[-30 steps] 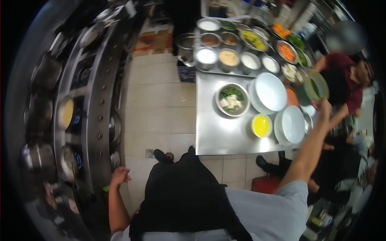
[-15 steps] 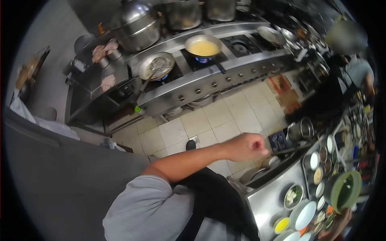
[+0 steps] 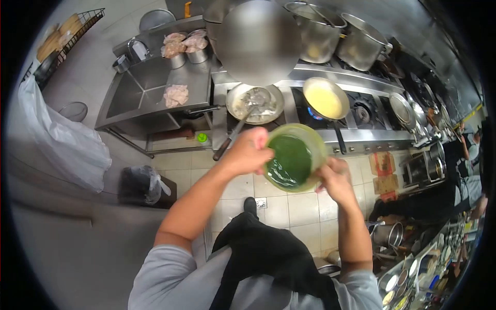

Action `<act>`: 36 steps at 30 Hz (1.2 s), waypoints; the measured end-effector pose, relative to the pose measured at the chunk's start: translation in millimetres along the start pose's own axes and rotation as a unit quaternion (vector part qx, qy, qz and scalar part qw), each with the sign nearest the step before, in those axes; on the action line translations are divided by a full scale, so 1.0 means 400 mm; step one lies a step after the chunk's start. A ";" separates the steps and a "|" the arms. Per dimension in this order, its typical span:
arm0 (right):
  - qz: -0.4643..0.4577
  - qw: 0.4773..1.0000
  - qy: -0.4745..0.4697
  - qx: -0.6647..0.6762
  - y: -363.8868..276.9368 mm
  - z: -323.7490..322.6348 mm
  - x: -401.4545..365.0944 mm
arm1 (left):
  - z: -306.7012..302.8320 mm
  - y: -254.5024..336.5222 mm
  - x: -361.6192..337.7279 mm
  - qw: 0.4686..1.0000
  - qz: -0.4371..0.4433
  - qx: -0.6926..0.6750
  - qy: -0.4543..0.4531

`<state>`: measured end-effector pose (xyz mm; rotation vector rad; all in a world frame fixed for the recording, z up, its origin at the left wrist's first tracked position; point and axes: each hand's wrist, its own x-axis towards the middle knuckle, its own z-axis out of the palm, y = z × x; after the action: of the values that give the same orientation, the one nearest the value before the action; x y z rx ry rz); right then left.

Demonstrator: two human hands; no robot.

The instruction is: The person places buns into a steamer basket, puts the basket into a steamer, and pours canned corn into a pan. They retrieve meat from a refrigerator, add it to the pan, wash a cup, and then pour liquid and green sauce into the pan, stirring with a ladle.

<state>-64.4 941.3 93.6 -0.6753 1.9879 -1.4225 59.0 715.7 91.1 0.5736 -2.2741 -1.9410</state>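
Observation:
In the head view, a translucent green-tinted tub [image 3: 319,150] is held up in front of my body over the floor. Dark green liquid [image 3: 290,161] fills much of it, and its opening is tilted towards me. My left hand [image 3: 249,153] grips the left of the rim, thumb over the edge. My right hand [image 3: 335,179] is closed on the lower right side. Beyond the tub, a pan [image 3: 279,103] on the stove holds pale sauce, with a ladle [image 3: 242,126] resting in it. Right of that, a pan [image 3: 326,97] of yellow liquid sits over a blue flame.
Tall pots [image 3: 316,39] stand behind the burners. A steel sink counter [image 3: 155,103] on the left carries raw meat [image 3: 176,96] and metal containers. A bin [image 3: 150,186] stands below. At right are another person [image 3: 467,191] and a counter crowded with bowls [image 3: 388,282].
My view has turned from the bowl counter towards the stove. The tub has come from the far right to in front of me, and my left hand, formerly a fist, now holds it too.

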 end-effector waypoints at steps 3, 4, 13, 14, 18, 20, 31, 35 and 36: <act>-0.008 0.996 -0.083 0.017 -0.041 0.144 0.208 | -0.179 -0.081 0.037 0.985 0.017 -0.086 0.147; 0.001 0.994 -0.113 0.010 -0.047 0.177 0.264 | -0.233 -0.105 0.047 0.975 0.029 -0.130 0.178; 0.351 0.847 -0.208 0.341 0.329 0.580 0.566 | -0.517 -0.136 0.107 0.926 -0.001 -0.135 0.352; 0.337 0.803 -0.210 0.445 0.296 0.596 0.564 | -0.535 -0.137 0.115 0.921 -0.009 -0.131 0.368; 0.276 0.811 -0.127 0.500 0.314 0.540 0.549 | -0.584 -0.161 0.162 0.916 -0.006 -0.128 0.380; 0.274 0.888 -0.086 0.360 0.282 0.423 0.535 | -0.583 -0.155 0.196 0.912 -0.010 -0.110 0.396; -0.046 0.919 -0.060 -0.387 0.262 0.030 0.450 | -0.522 -0.129 0.402 0.889 0.005 -0.038 0.456; -0.106 0.962 -0.074 -0.240 0.292 -0.011 0.484 | -0.524 -0.157 0.497 0.880 0.035 -0.020 0.474; 0.043 0.989 -0.130 -0.057 0.270 -0.023 0.492 | -0.529 -0.172 0.523 0.879 0.037 -0.019 0.475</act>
<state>-214.0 841.6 -41.3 -0.7718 1.8785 -1.1157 -53.5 438.7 28.6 1.0992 -1.5691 -1.2079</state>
